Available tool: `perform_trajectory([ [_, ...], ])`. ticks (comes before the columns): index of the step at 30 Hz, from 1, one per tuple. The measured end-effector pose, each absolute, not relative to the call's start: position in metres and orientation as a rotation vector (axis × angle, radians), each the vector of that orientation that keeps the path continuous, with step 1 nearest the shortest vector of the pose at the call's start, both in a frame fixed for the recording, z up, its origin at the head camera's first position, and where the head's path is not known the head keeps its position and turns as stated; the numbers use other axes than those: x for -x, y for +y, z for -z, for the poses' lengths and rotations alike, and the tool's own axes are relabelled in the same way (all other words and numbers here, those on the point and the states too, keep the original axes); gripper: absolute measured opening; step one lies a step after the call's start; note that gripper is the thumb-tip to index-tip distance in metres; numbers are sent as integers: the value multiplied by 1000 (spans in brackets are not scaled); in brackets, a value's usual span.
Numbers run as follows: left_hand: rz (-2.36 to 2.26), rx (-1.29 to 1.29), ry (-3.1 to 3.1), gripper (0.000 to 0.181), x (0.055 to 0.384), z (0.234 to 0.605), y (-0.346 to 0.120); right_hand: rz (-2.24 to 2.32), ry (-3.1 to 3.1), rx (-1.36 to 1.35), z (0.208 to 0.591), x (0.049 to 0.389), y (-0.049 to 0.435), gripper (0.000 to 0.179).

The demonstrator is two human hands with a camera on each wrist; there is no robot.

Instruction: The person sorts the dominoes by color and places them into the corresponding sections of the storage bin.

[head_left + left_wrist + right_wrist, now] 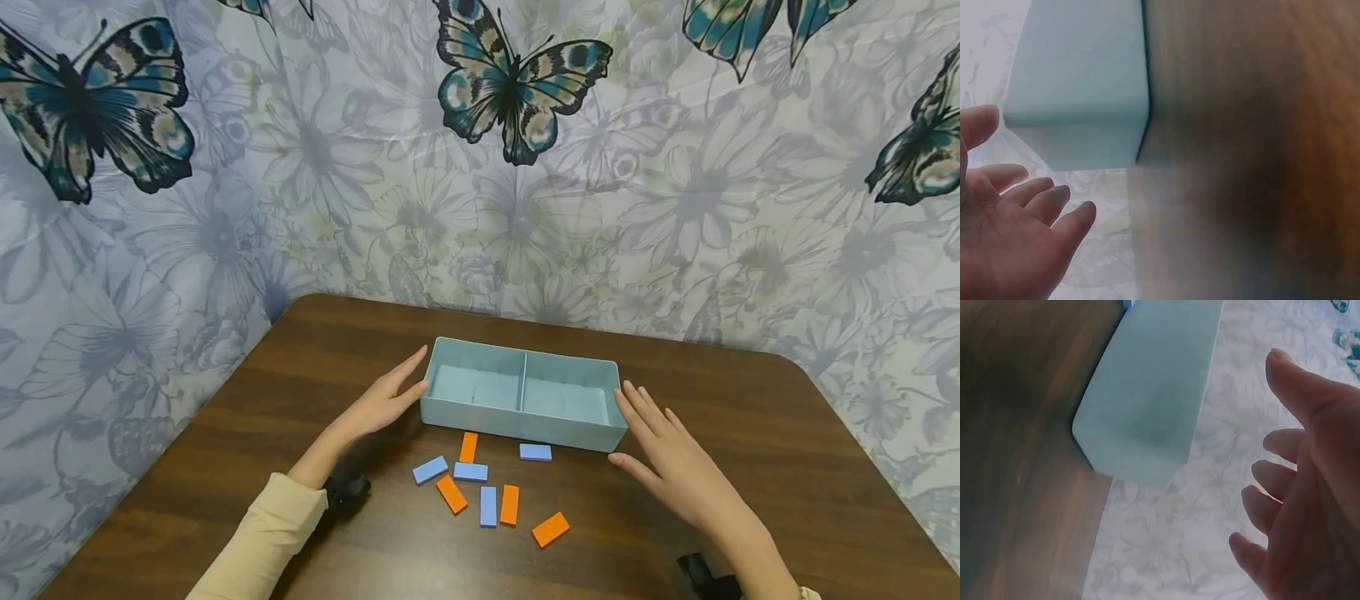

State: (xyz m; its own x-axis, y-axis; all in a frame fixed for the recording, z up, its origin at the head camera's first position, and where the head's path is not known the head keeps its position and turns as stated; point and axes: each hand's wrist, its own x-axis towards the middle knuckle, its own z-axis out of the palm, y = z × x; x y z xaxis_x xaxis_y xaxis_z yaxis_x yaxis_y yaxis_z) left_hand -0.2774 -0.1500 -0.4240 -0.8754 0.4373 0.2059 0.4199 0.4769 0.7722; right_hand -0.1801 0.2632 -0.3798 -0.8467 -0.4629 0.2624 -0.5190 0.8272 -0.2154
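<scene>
A light blue-green box with two compartments stands on the table, its divider near the middle. My left hand is beside the box's left end, thumb tip close to the corner and fingers extended. At the opposite end, my right hand has its fingers stretched out, fingertips near the right wall. In the left wrist view, a gap shows between the hand and the box. The right wrist view likewise has the loosely spread right hand apart from the box. Neither hand holds anything.
Several orange blocks and blue blocks lie scattered on the brown wooden table in front of the box. One blue block lies near its front wall. Behind the table hangs a butterfly-patterned cloth.
</scene>
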Motion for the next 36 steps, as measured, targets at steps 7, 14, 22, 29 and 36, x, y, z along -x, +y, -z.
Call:
perform_trajectory([
  [7,-1491,-776,2573,59,274,424,-150,-439,-2818,-821,386,176,253,77],
  [14,-1554,-727,2404,55,264,404,-147,-755,-2820,-978,398,177,245,62],
  [22,-1613,-730,2270,56,270,411,-151,-970,-2658,-1147,410,181,237,50],
  [29,-1610,-717,2261,55,269,410,-151,-1469,-2696,-1241,423,184,238,43],
  [36,-1619,-713,2244,56,279,428,-155,-1881,-2605,-1394,440,190,240,44],
])
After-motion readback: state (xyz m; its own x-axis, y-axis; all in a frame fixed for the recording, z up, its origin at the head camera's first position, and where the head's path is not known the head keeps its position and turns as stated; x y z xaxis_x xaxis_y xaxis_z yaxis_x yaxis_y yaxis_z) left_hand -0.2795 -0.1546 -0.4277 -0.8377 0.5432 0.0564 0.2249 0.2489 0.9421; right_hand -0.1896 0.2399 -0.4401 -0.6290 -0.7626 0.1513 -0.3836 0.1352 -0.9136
